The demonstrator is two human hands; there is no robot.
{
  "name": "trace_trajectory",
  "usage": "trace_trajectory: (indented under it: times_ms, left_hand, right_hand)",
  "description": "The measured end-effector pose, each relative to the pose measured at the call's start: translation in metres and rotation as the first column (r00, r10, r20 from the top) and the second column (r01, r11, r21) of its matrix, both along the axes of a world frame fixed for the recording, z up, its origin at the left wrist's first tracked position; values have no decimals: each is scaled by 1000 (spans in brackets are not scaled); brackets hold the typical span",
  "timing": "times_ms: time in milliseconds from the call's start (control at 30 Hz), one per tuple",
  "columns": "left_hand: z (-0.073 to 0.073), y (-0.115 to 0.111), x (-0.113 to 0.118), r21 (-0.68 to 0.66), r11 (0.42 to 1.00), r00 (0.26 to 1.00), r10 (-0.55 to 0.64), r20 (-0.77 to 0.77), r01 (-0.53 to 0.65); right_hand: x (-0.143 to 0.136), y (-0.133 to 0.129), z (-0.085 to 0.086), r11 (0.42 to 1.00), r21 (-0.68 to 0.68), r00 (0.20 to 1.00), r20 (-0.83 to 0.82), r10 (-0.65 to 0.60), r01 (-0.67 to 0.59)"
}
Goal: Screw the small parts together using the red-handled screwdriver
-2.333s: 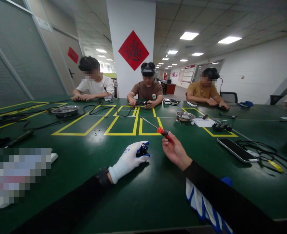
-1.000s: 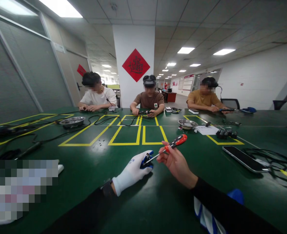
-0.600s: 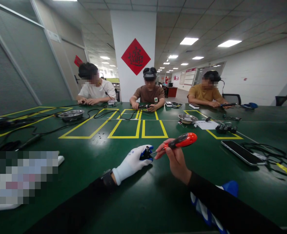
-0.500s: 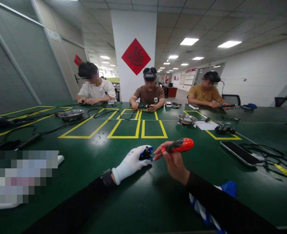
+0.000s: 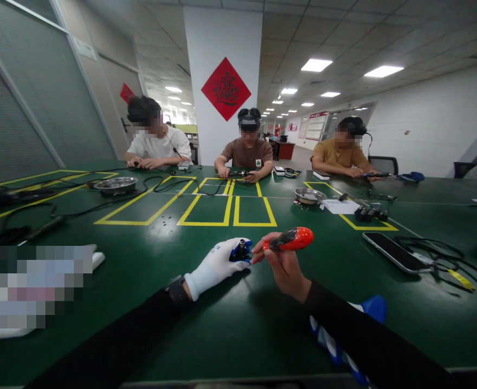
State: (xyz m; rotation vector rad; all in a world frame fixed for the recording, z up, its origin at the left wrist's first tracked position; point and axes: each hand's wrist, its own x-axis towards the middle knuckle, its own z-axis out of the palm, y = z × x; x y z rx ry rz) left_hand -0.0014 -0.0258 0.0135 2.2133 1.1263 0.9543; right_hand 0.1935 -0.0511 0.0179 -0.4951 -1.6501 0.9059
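Observation:
My left hand point(image 5: 222, 263), in a white glove with blue fingertips, is wrapped round a small black part point(image 5: 240, 250) with a metallic top that points up. Bare, my right hand point(image 5: 283, 267) grips a screwdriver point(image 5: 293, 239) with a red and black handle. The handle tilts up to the right, and its tip end is at the black part, hidden among the fingers. Both hands are close together above the green table point(image 5: 222, 335). A blue and white glove point(image 5: 374, 309) lies partly under my right forearm.
A phone point(image 5: 395, 252) and black cables point(image 5: 445, 259) lie at the right. Metal bowls point(image 5: 116, 185) point(image 5: 309, 195), black parts point(image 5: 371, 213) and paper point(image 5: 339, 206) are farther back. Three people sit across the table. A blurred-out white object point(image 5: 98, 260) lies at the left.
The whole view has shifted slightly. The screwdriver handle and my right hand have moved a little left; both hands keep their holds.

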Motion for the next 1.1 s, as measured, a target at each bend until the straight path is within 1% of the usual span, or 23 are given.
trace_trajectory:
  times_ms: [233,333,400,500,600,667,733,833,900,1000,1100]
  left_hand:
    - [8,-5,1,-34,999,999,-34,5,35]
    - [10,-7,1,-35,999,1000,-5,-4,5]
    - [11,-8,2,-37,999,1000,5,-12,-6]
    - [11,-8,3,-34,999,1000,20,-12,-20]
    - [11,-9,4,-32,999,999,36,-6,-36]
    - [12,-9,4,-30,999,999,42,-6,-42]
    - [13,-10,4,-25,999,999,46,-13,-47]
    - [14,-10,3,-17,999,999,46,-27,-46]
    - [14,-10,3,-19,999,999,41,-22,-42]
    - [12,-9,3,-31,999,999,38,-12,-38]
    - [12,-8,3,-28,999,999,44,-20,-44]
  right_hand:
    - [0,-2,2,999,-37,999,-37,-12,11]
    - [-1,-2,5,993,-114,998,-56,6,-13]
    - [-3,-2,9,982,-187,994,-111,10,-31]
    - [-7,0,13,963,-263,971,-241,-11,-54]
    - [-9,2,15,940,-316,939,-343,13,-129]
    - [-9,3,15,927,-335,926,-375,34,-169]
    - [-8,3,15,932,-335,932,-361,9,-138]
    - [-8,2,15,952,-305,949,-304,-79,-18]
    - [-9,1,15,958,-285,958,-266,-105,26]
    - [-9,0,16,963,-266,966,-235,-107,42]
    - [-9,-2,17,967,-255,957,-272,-95,23]
